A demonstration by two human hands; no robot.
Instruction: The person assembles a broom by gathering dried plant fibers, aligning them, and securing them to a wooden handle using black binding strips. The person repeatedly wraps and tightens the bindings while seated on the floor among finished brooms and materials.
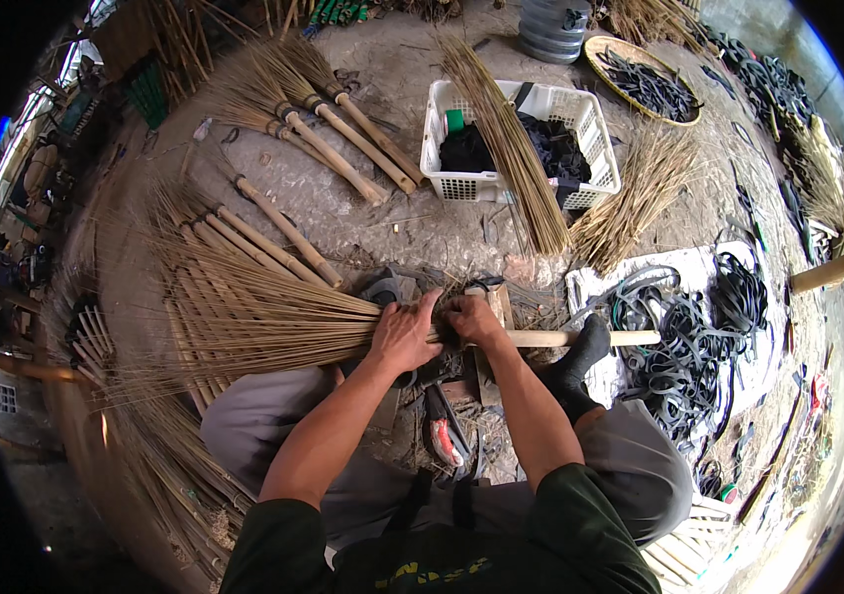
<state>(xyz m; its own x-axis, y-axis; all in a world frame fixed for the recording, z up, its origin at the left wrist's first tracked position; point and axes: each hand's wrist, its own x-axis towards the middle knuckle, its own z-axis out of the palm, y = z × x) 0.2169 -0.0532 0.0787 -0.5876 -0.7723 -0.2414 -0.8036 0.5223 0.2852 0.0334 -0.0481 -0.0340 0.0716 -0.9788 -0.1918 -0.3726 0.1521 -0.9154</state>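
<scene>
A stick broom lies across in front of me, its bristles [273,309] fanning out to the left and its pale wooden handle [630,338] running right. My left hand [405,335] is closed round the gathered neck of the bristles, thumb side up. Close beside it, my right hand [473,319] has its fingers curled in at the dark binding where bristles and handle meet; what they pinch is too small and dark to make out. Under the broom is a wooden block [489,381], partly hidden. My dark-socked foot [580,361] is by the handle.
Several finished brooms [367,144] lie ahead and to the left. A white basket [432,163] holds dark strips, with a stick bundle [516,158] across it. Black strips [684,356] tangle on a white sheet [595,396]. A round woven tray [689,117] sits far right. A red-and-white object [446,443] lies between my legs.
</scene>
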